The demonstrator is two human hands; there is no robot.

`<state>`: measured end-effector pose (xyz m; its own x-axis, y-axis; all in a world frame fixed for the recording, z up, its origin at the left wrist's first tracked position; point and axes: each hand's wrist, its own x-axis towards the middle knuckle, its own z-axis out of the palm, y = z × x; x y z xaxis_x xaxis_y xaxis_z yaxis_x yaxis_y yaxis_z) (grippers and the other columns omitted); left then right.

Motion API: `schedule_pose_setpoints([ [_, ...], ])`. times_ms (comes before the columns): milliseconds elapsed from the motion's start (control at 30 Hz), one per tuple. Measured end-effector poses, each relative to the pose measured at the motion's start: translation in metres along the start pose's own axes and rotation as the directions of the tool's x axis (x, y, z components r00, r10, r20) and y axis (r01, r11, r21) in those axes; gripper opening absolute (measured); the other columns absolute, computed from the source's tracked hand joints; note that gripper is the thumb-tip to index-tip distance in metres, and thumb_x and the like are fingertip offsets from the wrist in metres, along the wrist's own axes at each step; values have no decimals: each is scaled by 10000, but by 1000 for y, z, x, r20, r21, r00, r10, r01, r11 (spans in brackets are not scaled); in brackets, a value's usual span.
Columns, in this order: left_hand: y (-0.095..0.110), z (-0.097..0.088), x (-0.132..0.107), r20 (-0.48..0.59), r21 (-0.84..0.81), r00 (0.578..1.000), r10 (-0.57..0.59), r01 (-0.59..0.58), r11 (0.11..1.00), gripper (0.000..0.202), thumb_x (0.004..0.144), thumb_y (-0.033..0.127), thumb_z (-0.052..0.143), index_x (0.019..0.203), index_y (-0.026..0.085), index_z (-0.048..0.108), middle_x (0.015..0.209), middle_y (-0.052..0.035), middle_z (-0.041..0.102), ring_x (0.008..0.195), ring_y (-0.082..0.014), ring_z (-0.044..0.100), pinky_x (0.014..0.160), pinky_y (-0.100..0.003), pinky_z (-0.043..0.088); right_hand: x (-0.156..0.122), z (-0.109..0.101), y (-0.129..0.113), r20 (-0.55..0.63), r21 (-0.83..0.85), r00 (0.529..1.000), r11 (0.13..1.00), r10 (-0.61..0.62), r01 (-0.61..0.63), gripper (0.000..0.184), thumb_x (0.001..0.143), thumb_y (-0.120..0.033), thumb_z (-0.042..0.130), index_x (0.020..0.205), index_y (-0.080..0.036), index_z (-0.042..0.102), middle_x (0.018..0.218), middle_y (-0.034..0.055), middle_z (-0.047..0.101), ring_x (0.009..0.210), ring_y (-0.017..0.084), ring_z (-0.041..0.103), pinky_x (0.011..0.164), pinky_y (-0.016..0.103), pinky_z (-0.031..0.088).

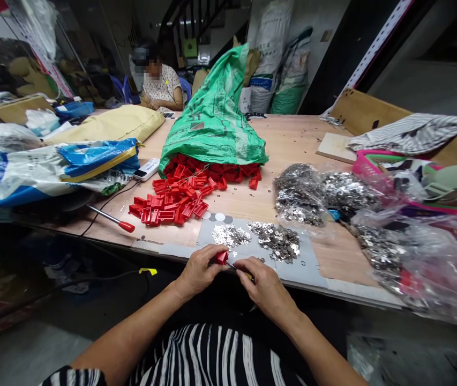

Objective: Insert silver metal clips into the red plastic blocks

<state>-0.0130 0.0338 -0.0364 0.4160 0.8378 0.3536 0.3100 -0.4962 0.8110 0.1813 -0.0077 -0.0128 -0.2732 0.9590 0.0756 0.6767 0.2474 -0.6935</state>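
Between the thumb and fingers of my left hand (pixel 201 269) is a small red plastic housing (pixel 222 258), held just over the table's front edge. My right hand (pixel 266 284) is closed round a screwdriver (pixel 248 275) with a yellow and dark handle; its thin metal shaft points left at the red housing. Whether the tip touches the housing is too small to tell. Right beyond my hands lie a pile of small bright metal pieces (pixel 230 236) and a pile of darker metal clips (pixel 278 242) on a grey mat (pixel 308 262).
Red housings (pixel 172 201) spill from a green woven sack (pixel 216 128). A red-handled tool (pixel 111 219) lies left, near a white device (pixel 147 169). Plastic bags of metal parts (pixel 298 193) and a pink basket (pixel 367 166) stand right. Another person (pixel 162 86) sits across the table.
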Motion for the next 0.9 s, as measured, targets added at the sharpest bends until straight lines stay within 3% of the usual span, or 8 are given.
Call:
schedule_pose_setpoints([
  [667, -4, -2, 1, 50, -15, 999, 7, -7, 1000, 312, 797, 199, 650, 1105, 204, 606, 983, -51, 679, 908, -174, 634, 842, -319, 503, 2, 4, -2, -33, -6, 999, 1000, -14, 13, 210, 887, -155, 462, 960, -238, 640, 924, 54, 645, 859, 192, 617, 794, 338, 496],
  [900, -4, -3, 2, 65, -15, 998, 28, -27, 1000, 301, 794, 209, 659, 1092, 201, 614, 955, -51, 676, 905, -179, 633, 843, -322, 503, -2, 13, -14, -68, -169, 997, 984, 36, -47, 214, 886, -125, 436, 957, -232, 608, 911, 59, 619, 816, 200, 625, 729, 323, 498],
])
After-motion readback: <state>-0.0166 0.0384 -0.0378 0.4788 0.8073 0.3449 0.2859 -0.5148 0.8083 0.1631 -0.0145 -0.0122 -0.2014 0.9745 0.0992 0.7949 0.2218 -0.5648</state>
